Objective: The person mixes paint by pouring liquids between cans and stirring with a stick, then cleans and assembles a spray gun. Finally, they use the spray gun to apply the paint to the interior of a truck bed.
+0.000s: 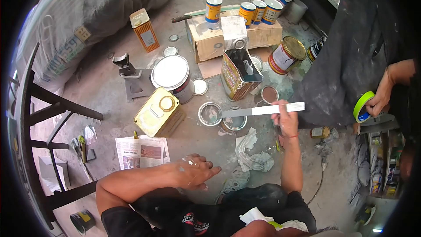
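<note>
My right hand (pixel 287 120) grips a long flat paint stirring stick (pixel 263 110), white towards my hand and grey at the far end. The grey end reaches the rim of a small open can (pixel 210 114). Partly under the stick stands a second open can (pixel 234 120); a can of brown paint (pixel 268 94) is just beyond. My left hand (pixel 197 172), spotted with light paint, hangs open with nothing in it, beside printed newspaper sheets (pixel 140 152). A crumpled white cloth (pixel 254 151) lies on the floor between my hands.
A large lidded can (pixel 171 73), a gold tin (pixel 160 112) and an open rectangular tin (pixel 241 77) stand ahead. Several small cans sit on a cardboard box (pixel 210 46). At right, another person's hand (pixel 380 98) holds a green tape roll (pixel 363 106). A black metal frame (pixel 59 107) stands left.
</note>
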